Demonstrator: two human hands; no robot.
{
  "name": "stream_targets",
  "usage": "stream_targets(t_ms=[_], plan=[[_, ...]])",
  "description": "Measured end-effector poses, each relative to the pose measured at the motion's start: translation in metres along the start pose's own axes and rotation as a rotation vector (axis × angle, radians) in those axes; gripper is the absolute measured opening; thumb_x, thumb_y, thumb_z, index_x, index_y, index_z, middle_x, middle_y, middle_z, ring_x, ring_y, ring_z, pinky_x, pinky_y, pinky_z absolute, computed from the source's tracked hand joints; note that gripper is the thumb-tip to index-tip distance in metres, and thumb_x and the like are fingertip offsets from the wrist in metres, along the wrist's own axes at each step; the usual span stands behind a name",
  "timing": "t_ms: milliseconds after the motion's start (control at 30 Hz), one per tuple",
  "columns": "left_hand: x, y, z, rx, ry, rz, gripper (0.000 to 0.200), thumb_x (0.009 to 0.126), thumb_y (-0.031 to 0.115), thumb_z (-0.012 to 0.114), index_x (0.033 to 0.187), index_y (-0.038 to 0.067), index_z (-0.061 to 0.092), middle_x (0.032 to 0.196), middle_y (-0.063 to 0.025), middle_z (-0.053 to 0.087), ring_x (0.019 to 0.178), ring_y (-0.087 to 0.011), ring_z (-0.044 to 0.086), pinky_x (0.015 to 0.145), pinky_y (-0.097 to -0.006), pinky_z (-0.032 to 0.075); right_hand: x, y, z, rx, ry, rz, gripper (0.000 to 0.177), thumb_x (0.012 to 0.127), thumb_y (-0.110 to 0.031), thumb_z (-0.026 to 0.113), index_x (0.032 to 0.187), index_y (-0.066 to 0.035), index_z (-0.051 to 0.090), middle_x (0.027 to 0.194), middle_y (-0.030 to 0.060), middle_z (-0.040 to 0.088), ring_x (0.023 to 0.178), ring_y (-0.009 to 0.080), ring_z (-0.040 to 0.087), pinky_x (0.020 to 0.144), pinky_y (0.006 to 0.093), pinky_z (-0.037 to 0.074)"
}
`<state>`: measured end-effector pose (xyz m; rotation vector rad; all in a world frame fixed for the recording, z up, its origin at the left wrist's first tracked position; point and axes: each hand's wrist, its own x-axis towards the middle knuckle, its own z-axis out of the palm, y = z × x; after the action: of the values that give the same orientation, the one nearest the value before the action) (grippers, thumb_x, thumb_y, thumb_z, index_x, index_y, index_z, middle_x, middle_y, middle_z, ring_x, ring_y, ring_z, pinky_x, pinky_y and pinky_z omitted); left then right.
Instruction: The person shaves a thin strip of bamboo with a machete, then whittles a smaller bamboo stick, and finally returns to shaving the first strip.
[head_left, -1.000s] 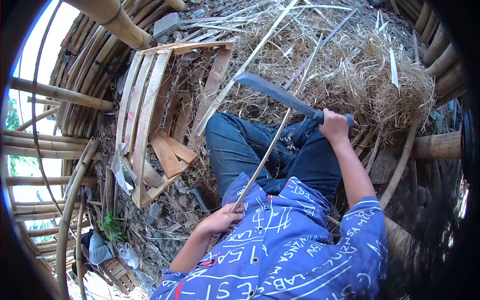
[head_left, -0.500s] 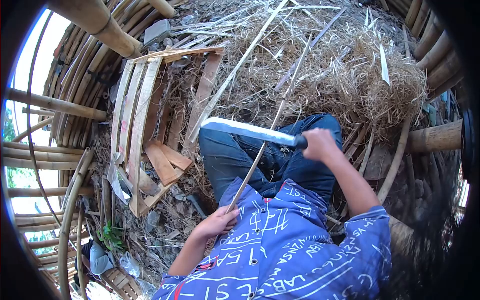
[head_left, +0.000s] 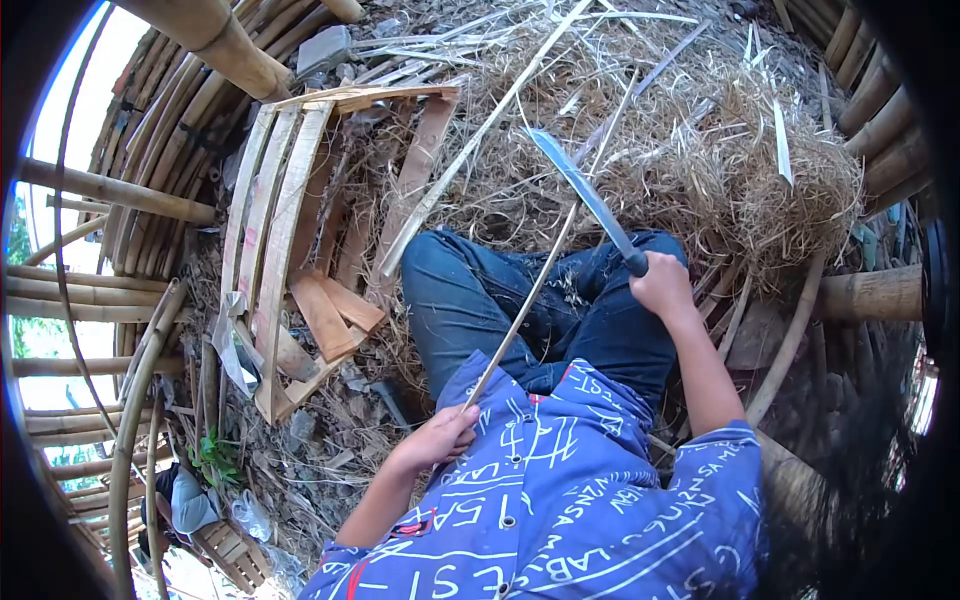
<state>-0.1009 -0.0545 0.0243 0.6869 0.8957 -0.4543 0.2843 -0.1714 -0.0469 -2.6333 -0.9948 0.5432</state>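
My right hand is wrapped round the dark handle of a machete, above my right knee. Its long blade slants forward and left, overlapping the upper part of a thin bamboo strip in this view. The near end of that strip is pinched in my left hand, close against my patterned blue shirt. From there the strip runs up over my lap and crossed legs in dark jeans, its far end reaching over the pile of shavings.
A heap of pale fibrous shavings lies in front of my legs. On the left stands a broken wooden crate, with a loose wood block in it. A longer split strip lies beyond my left knee. Bamboo poles line the left side.
The machete blade has swung from lying leftward across my lap to pointing forward and up-left. My right hand has shifted slightly right. My left hand still holds the strip in nearly the same spot.
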Motion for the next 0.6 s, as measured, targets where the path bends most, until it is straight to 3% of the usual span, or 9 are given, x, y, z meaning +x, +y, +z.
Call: stream_targets(t_ms=[67,167,233,267,333,367,467,567,600], plan=[[-0.005,0.006,0.006,0.092,0.055,0.02,0.029,0.104,0.036,0.041,0.082,0.018,0.04,0.061,0.0103,0.027,0.049,-0.0025,0.021,0.042,-0.0228,0.017,-0.018,-0.008,0.005,0.077,-0.03,-0.001,0.02,0.073,-0.023,0.066,0.082,-0.005,0.068,0.082,0.0233,0.068,0.082,0.0418,0.066,0.078,0.0502,0.053],[0.001,0.002,0.003,0.266,0.11,0.127,0.031,0.103,0.035,0.045,0.084,0.01,0.045,0.061,0.0057,0.037,0.05,-0.0069,0.031,0.044,-0.0274,0.029,-0.043,-0.021,0.012,0.21,-0.088,-0.014,0.022,0.072,-0.024,0.066,0.082,-0.005,0.069,0.081,0.0232,0.068,0.082,0.0419,0.065,0.078,0.05,0.052],[0.004,0.001,0.01,0.787,0.416,0.445,0.034,0.098,0.033,0.052,0.088,0.001,0.049,0.064,-0.0095,0.055,0.054,-0.0247,0.053,0.054,-0.0396,0.044,-0.061,-0.029,0.017,0.323,-0.143,-0.012,0.021,0.07,-0.022,0.066,0.081,-0.004,0.069,0.079,0.0234,0.067,0.082,0.042,0.065,0.077,0.0488,0.052],[0.002,0.005,0.015,0.787,0.412,0.446,0.034,0.098,0.033,0.052,0.088,0.001,0.049,0.064,-0.0095,0.055,0.054,-0.0247,0.053,0.054,-0.0396,0.044,-0.069,-0.034,0.02,0.439,-0.204,-0.021,0.021,0.069,-0.021,0.066,0.081,-0.003,0.069,0.078,0.0236,0.067,0.081,0.042,0.065,0.075,0.0475,0.052],[-0.013,0.027,0.037,0.965,0.645,0.314,0.036,0.094,0.031,0.056,0.091,-0.005,0.05,0.074,-0.0265,0.062,0.073,-0.0454,0.063,0.068,-0.0493,0.047,-0.085,-0.042,0.02,0.489,-0.313,-0.091,0.022,0.067,-0.019,0.066,0.082,-0.002,0.069,0.076,0.0239,0.066,0.078,0.0415,0.066,0.073,0.0458,0.052],[-0.016,0.034,0.042,0.963,0.686,0.263,0.035,0.093,0.031,0.057,0.091,-0.004,0.051,0.077,-0.0322,0.062,0.081,-0.0501,0.06,0.069,-0.0521,0.047,-0.088,-0.046,0.02,0.527,-0.409,-0.136,0.025,0.065,-0.019,0.067,0.083,-0.001,0.069,0.073,0.0237,0.065,0.074,0.0399,0.066,0.07,0.0434,0.051],[-0.017,0.031,0.039,1.106,0.792,0.338,0.035,0.093,0.031,0.057,0.091,-0.004,0.051,0.077,-0.0319,0.062,0.078,-0.0496,0.061,0.069,-0.0542,0.048,-0.096,-0.061,0.022,0.654,-0.559,-0.246,0.025,0.066,-0.017,0.066,0.081,0.002,0.067,0.068,0.0211,0.064,0.06,0.0299,0.062,0.063,0.0382,0.049],[-0.02,0.032,0.041,1.136,0.807,0.353,0.036,0.092,0.032,0.058,0.092,-0.003,0.052,0.077,-0.0324,0.062,0.078,-0.0495,0.062,0.071,-0.0557,0.048,-0.101,-0.07,0.03,0.778,-0.643,-0.285,0.024,0.067,-0.016,0.065,0.081,0.004,0.066,0.068,0.0191,0.065,0.058,0.027,0.059,0.062,0.0376,0.048],[-0.021,0.032,0.043,1.153,0.809,0.37,0.036,0.092,0.033,0.059,0.093,-0.003,0.052,0.077,-0.0321,0.062,0.077,-0.0494,0.062,0.071,-0.0551,0.049,-0.1,-0.07,0.035,0.809,-0.628,-0.333,0.017,0.067,-0.015,0.066,0.073,0.0,0.063,0.061,0.0074,0.06,0.057,0.0162,0.054,0.058,0.0341,0.045]])
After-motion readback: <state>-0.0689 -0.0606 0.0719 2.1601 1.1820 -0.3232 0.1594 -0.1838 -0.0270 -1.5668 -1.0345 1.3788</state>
